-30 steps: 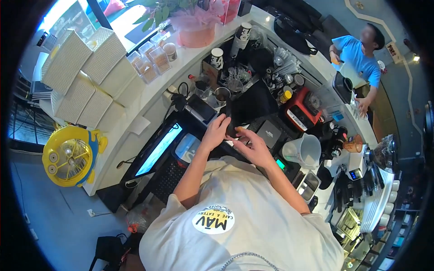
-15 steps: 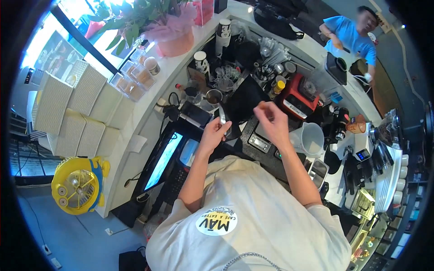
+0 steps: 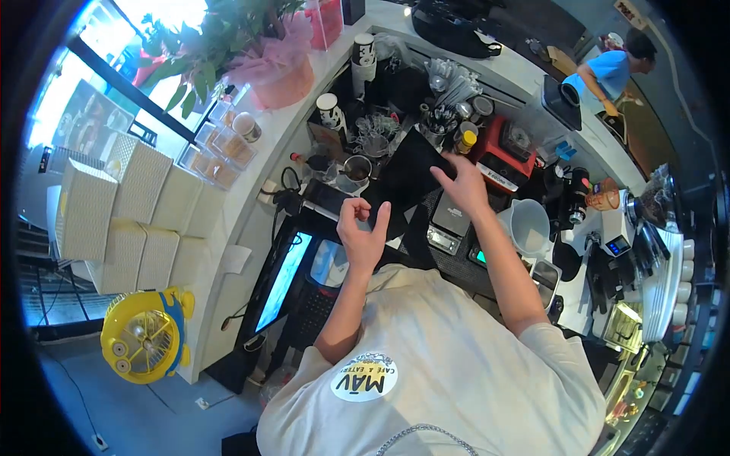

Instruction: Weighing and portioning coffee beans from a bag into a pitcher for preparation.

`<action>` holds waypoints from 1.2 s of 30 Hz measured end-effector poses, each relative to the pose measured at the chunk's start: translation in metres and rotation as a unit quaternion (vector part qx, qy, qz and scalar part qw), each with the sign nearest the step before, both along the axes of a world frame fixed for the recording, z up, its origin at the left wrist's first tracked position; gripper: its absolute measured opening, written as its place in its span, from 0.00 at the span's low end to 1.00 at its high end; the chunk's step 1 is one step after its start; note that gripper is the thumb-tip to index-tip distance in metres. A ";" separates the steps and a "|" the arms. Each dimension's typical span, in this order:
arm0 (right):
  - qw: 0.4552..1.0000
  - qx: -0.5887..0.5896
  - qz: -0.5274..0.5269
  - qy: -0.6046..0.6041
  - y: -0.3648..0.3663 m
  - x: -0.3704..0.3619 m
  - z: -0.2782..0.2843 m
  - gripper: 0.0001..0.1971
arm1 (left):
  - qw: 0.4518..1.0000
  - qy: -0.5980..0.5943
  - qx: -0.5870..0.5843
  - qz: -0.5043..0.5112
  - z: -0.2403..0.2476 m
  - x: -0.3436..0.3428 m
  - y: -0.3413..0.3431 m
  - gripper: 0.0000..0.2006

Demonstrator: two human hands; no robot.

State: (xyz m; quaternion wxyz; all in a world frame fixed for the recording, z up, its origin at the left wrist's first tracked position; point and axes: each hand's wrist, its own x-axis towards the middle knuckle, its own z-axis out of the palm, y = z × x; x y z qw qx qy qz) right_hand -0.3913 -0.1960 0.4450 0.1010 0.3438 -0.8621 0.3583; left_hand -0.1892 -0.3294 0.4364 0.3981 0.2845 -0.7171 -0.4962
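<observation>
My left hand [image 3: 363, 237] is raised over the counter in front of my chest, thumb apart from its loosely curled fingers, and I see nothing in it. My right hand [image 3: 464, 186] is beside the right edge of an upright black panel-like thing [image 3: 411, 171], its thumb and fingers apart. Whether it touches that edge I cannot tell. Below the right hand lies a small scale [image 3: 452, 219] with a dark flat top. A clear plastic pitcher [image 3: 528, 228] stands right of my right forearm. Beyond my left hand is a clear cup [image 3: 356, 169] with something dark inside.
A red blender base [image 3: 505, 156], a yellow-capped bottle [image 3: 465, 142] and stacked paper cups [image 3: 363, 64] stand at the back. To the left are a lit screen [image 3: 284, 281], a yellow fan [image 3: 144, 337] and woven boxes [image 3: 99, 213]. A person in blue [image 3: 608, 76] is beyond the counter.
The shiny metal utensil in my left hand is gone from it, and that hand's fingers have parted. My right hand has loosened from a pinch. The person in blue has turned away.
</observation>
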 end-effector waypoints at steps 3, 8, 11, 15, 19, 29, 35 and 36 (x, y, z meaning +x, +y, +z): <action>0.994 0.034 -0.065 -0.081 0.000 0.012 -0.015 0.16 | 0.991 0.112 0.072 -0.031 0.026 -0.009 0.011 0.12; 0.989 -0.111 -0.031 -0.094 0.016 0.065 0.007 0.08 | 0.934 0.098 0.257 -0.228 0.054 -0.026 0.044 0.10; 0.987 -0.159 0.006 -0.010 0.039 0.097 0.023 0.18 | 0.926 0.079 0.276 -0.246 0.032 -0.042 0.054 0.10; 0.983 -0.185 0.013 -0.009 0.083 0.136 0.028 0.21 | 0.891 -0.013 0.302 -0.340 0.041 -0.032 0.063 0.10; 0.981 -0.182 0.032 -0.060 0.116 0.156 0.045 0.19 | 0.827 -0.107 0.352 -0.425 0.045 -0.005 0.070 0.09; 0.925 -0.210 0.075 -0.307 0.133 0.164 0.035 0.27 | 0.789 -0.175 0.373 -0.455 0.032 0.001 0.076 0.10; 0.881 -0.183 0.056 -0.433 0.133 0.149 0.036 0.23 | 0.782 -0.171 0.305 -0.516 0.022 0.000 0.076 0.10; 0.879 -0.185 0.063 -0.434 0.134 0.147 0.035 0.23 | 0.787 -0.172 0.302 -0.510 0.019 0.001 0.074 0.10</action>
